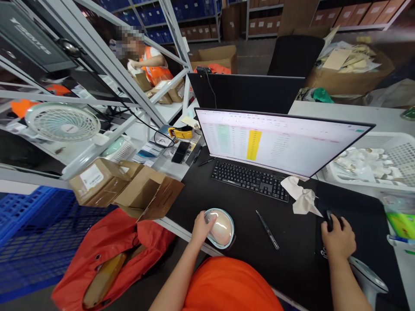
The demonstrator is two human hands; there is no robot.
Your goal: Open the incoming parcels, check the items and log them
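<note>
On the desk mat (292,268), left hand (201,229) spread on a teal-rimmed pad (223,228), perhaps — right hand (339,239) gripping a mouse (330,220)

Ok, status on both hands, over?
Left hand on pale oval teal-rimmed object. Right hand on black computer mouse. Crumpled off-white sheet near mouse, not touching.

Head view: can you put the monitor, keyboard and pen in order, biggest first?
Largest to smallest: the computer monitor, the black keyboard, the pen. The pen is nearest the camera, yet still looks smallest.
</note>
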